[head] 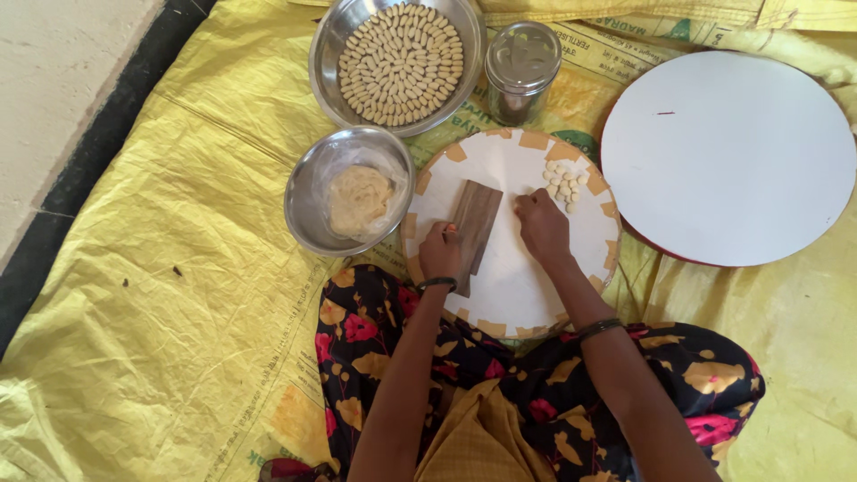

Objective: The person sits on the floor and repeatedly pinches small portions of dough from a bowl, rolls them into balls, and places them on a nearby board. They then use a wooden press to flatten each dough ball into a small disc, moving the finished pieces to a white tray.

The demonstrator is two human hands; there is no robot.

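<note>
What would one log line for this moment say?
left hand: holds wooden board | right hand: on white round board, beside shaped dough pieces | nearby: dough bowl

Bare board [513, 268] near hands; dough bowl [350, 190] blocks left.

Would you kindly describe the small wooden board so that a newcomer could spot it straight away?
Start at the round white board lying before the seated person on the yellow sheet. On its middle lies the wooden board, with the left hand at its lower end. It is the only dark brown, flat rectangle among round metal bowls and pale dough pieces.
</note>
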